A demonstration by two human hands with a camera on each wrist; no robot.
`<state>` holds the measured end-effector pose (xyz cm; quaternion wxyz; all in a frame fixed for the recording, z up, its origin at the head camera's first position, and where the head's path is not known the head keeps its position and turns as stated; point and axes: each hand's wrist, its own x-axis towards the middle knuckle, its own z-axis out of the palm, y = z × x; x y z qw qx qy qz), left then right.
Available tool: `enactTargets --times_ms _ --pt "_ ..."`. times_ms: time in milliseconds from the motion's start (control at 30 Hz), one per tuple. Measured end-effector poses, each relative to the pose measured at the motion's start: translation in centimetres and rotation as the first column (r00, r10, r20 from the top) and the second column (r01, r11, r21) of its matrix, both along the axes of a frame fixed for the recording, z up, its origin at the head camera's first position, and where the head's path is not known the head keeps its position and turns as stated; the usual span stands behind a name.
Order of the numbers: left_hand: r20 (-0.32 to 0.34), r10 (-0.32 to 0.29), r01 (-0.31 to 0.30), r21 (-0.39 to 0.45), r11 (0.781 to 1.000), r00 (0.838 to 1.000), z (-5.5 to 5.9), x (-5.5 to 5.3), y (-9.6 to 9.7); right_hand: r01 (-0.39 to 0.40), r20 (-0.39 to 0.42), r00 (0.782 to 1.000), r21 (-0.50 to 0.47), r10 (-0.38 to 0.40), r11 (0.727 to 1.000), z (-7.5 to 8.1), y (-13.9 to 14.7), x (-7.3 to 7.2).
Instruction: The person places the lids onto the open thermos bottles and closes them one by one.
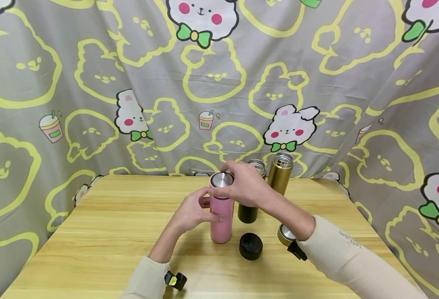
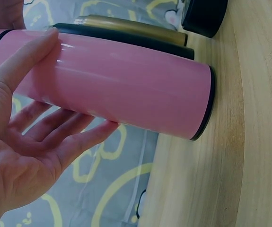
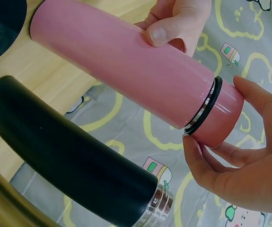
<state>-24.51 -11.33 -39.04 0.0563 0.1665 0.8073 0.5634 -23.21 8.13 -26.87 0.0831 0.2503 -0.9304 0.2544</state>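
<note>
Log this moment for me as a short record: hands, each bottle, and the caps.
Left hand: curled round the body of the pink bottle
Right hand: thumb and fingers on the pink cap
Pink bottle: upright, cap on, thin silver band showing at the seam
Black bottle: uncapped, upright, just behind and right of the pink one
Gold bottle: uncapped, upright, farther back and right
Black cap: on the table, nearer the person than the bottles
Gold cap: on the table, right of the black cap
</note>
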Motion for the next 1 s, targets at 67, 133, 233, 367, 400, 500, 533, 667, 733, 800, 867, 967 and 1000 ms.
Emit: enactTargets --times_ms 67,133,233,367,400,500,533,667,733,800,867,967,1000 --pt "-0.002 0.001 -0.001 -0.002 1.0 1.0 0.0 0.0 0.0 0.001 -0.002 1.0 0.002 -0.001 1.0 0.0 0.0 0.0" --pt "-0.005 0.002 -0.002 -0.003 1.0 1.0 0.0 0.0 0.0 -0.003 -0.006 1.0 0.009 0.003 1.0 0.0 0.1 0.1" --pt "-0.006 0.002 -0.002 -0.006 1.0 1.0 0.0 0.0 0.1 -0.014 -0.007 1.0 0.024 0.014 1.0 0.1 0.1 0.2" --pt "-0.002 0.005 -0.005 -0.01 1.0 1.0 0.0 0.1 0.0 -0.027 0.005 1.0 0.062 0.027 0.998 0.3 0.2 0.4" --pt "0.001 0.006 -0.006 -0.01 1.0 1.0 0.1 0.1 0.0 -0.03 0.011 1.0 0.07 0.029 0.997 0.4 0.3 0.5" --pt "0.007 0.011 -0.011 -0.009 1.0 1.0 0.1 0.2 0.0 -0.039 0.022 0.999 0.096 0.037 0.995 0.7 0.4 0.7" --pt "0.006 0.01 -0.01 -0.007 1.0 1.0 0.1 0.2 0.0 -0.043 0.029 0.999 0.102 0.04 0.994 0.8 0.4 0.7" --pt "-0.002 0.007 -0.007 -0.005 1.0 1.0 0.0 0.1 0.0 -0.065 0.083 0.995 0.101 0.057 0.993 1.5 0.6 0.8" --pt "-0.005 0.002 -0.002 0.0 1.0 1.0 -0.1 0.0 0.0 -0.076 0.118 0.991 0.088 0.065 0.993 1.8 0.7 0.8" --pt "-0.005 -0.003 0.003 0.005 1.0 1.0 -0.1 0.0 0.0 -0.089 0.144 0.987 0.079 0.077 0.993 2.0 0.8 0.7" --pt "-0.003 -0.007 0.007 0.01 1.0 1.0 -0.1 0.0 0.0 -0.105 0.158 0.983 0.071 0.092 0.992 2.1 0.9 0.6" --pt "-0.001 -0.013 0.013 0.013 1.0 1.0 -0.1 0.0 0.0 -0.118 0.17 0.98 0.059 0.106 0.991 2.1 1.0 0.6" --pt "-0.001 -0.014 0.014 0.013 1.0 1.0 -0.1 0.0 0.0 -0.119 0.174 0.979 0.054 0.108 0.991 2.1 1.0 0.6"
